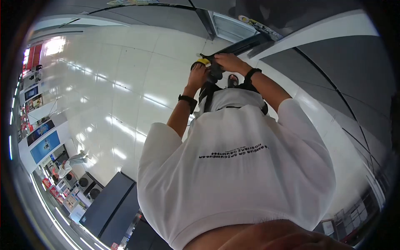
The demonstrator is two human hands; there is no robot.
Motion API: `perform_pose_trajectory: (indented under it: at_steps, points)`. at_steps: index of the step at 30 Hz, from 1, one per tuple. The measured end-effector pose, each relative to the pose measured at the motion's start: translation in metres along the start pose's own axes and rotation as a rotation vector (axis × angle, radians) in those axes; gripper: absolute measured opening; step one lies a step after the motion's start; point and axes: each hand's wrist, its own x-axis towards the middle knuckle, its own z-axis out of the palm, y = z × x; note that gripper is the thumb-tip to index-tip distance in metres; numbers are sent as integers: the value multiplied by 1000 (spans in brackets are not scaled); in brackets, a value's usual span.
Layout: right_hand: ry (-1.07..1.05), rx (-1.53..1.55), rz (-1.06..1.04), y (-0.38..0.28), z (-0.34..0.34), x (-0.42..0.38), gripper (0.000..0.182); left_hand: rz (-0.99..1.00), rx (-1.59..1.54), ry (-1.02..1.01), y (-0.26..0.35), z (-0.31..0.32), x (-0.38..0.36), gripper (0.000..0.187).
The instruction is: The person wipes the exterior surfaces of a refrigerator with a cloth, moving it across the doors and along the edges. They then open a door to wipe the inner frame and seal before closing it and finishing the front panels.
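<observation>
In the upper middle of the frame, the left hand (197, 75) is wrapping its fingers around the yellow-capped end of a dark tool (213, 71), while the right hand (228, 62) is closing over its top, so the tool is sitting between both palms. With both arms stretched toward the grey panel (333, 62), the grip is looking awkward, and the tool could be slipping or twisting out and dropping onto the white tiled floor (125, 83).

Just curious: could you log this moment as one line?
left hand: on yellow-tipped tool | right hand: gripping same tool | shirt: white | floor: glossy tiles
</observation>
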Motion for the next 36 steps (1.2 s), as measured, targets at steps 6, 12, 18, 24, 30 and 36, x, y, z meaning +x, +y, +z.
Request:
perform_pose_trajectory:
  at_steps: [6, 12, 18, 24, 30, 36]
  points:
    - [315, -28, 103, 39, 2, -48, 32, 159, 249, 62, 26, 15, 31, 21]
    - [276, -137, 451, 73, -28, -104, 38, 242, 157, 126, 56, 59, 74, 21]
    - [296, -299, 504, 65, -11, -86, 44, 176, 103, 137, 56, 53, 69, 22]
    - [277, -256, 200, 37, 8, -32, 46, 60, 202, 103, 10, 30, 39, 16]
    - [258, -295, 43, 11, 19, 10, 32, -79, 164, 174, -5, 12, 28, 20]
    - [147, -281, 324, 48, -2, -9, 22, -152, 51, 166, 4, 14, 43, 34]
